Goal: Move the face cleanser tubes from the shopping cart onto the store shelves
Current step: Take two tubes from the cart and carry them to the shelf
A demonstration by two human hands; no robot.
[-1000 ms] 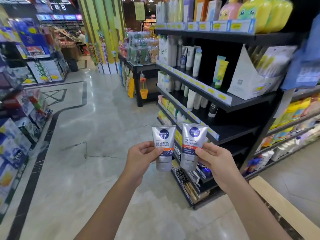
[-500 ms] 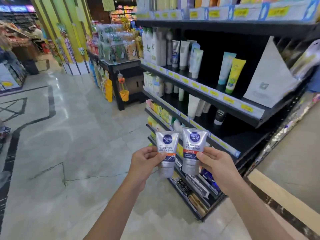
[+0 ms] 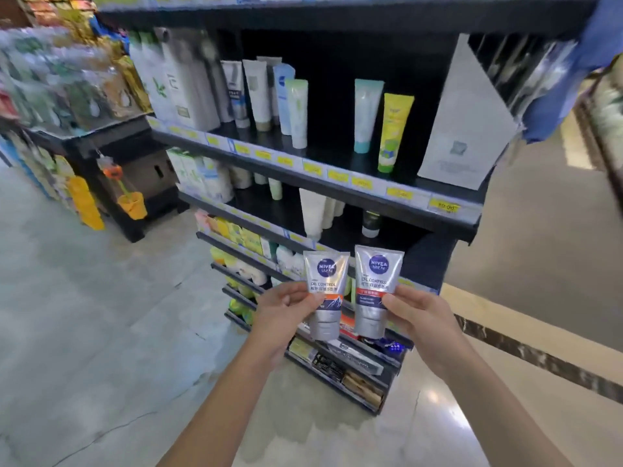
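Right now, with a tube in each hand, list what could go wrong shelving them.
1. The left hand and right hand each pinch a tube by its side edge; so light a grip could let the left tube or right tube slip to the floor.
2. With both hands full, nothing can steady the upright yellow tube and teal tube on the shelf; a nudge might topple them.

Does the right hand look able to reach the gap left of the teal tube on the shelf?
Probably yes. The right hand, gripping a silver cleanser tube, sits below the open-fronted shelf with nothing between them, and the gap beside the teal tube looks free of products.
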